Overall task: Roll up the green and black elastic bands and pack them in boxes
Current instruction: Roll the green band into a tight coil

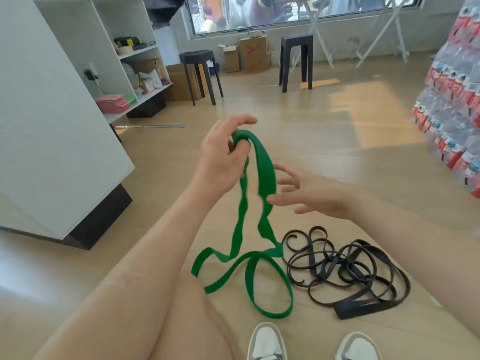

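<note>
- The left hand [223,157] was raised, its fingers curled round the top bend of the green band [266,175] and gripping it.
- From that grip the green band hung in two twisted strands, and its lower loops lay on the wooden floor [337,131].
- The right hand [311,193] was just right of the green band's hanging strands, fingers spread and nearly straight, holding nothing. Its fingertips were at the wide right strand, but whether they touched it could not be told.
- The black bands [363,271] lay in a loose tangle on the floor, just right of the green band's lower loops.
- Grey-and-white shoes [267,341] were below the green band, nearest the camera.
- Dark stools [201,74] and cardboard boxes [253,53] stood well beyond the green band.
- A white shelf unit [52,126] stood far left of the green band.
</note>
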Demonstrator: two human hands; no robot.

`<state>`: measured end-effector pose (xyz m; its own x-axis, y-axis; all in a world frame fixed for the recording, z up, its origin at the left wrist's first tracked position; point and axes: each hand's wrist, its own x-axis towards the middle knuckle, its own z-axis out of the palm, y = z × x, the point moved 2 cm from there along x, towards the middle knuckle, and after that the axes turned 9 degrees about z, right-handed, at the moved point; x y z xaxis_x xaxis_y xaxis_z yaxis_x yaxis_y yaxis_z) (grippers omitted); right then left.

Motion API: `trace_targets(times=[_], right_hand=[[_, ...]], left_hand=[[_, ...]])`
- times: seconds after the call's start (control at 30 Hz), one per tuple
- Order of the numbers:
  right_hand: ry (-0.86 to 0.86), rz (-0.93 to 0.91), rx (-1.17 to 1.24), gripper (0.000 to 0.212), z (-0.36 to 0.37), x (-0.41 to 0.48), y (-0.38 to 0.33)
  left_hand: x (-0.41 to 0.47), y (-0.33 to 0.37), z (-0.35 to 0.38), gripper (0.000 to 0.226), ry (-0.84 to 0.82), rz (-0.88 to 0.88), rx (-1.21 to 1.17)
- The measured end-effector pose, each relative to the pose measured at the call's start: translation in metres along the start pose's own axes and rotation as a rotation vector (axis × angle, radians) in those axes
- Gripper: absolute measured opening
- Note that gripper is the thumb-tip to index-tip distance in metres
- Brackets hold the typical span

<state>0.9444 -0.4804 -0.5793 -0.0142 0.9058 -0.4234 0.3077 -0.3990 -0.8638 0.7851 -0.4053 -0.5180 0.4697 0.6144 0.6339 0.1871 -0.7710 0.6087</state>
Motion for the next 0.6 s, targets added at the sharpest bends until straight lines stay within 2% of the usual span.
trace_targets(times=[0.07,0.1,0.2,0.23,0.33,0.43,0.5,0.6], right_hand=[[0.011,-0.034,0.041,0.083,0.014,0.011,0.000],[0.039,-0.056,0.080,0.075,0.021,0.017,0.001],[0.213,-0.125,0.038,0.030,0.041,0.034,0.009],[0.269,-0.120,0.011,0.023,0.046,0.039,0.013],[0.335,-0.100,0.039,0.022,0.052,0.048,0.025],[0.354,-0.131,0.159,0.010,0.049,0.048,0.022],[0.383,-0.174,0.303,0.008,0.044,0.044,0.012],[0.381,-0.257,0.462,0.009,0.032,0.038,-0.013]], left_hand=[[0.000,0.006,-0.001,0.042,-0.017,-0.013,-0.064],[-0.001,0.008,-0.001,0.043,-0.032,-0.011,-0.084],[-0.006,0.011,0.000,0.048,-0.063,-0.038,-0.179],[-0.007,0.011,-0.001,0.050,-0.068,-0.055,-0.205],[-0.010,0.003,-0.004,0.057,-0.092,-0.072,-0.210],[-0.012,-0.013,-0.009,0.084,-0.113,-0.176,-0.353],[-0.014,-0.028,-0.011,0.097,-0.153,-0.291,-0.333],[-0.026,-0.046,-0.004,0.090,-0.450,-0.491,-0.307]])
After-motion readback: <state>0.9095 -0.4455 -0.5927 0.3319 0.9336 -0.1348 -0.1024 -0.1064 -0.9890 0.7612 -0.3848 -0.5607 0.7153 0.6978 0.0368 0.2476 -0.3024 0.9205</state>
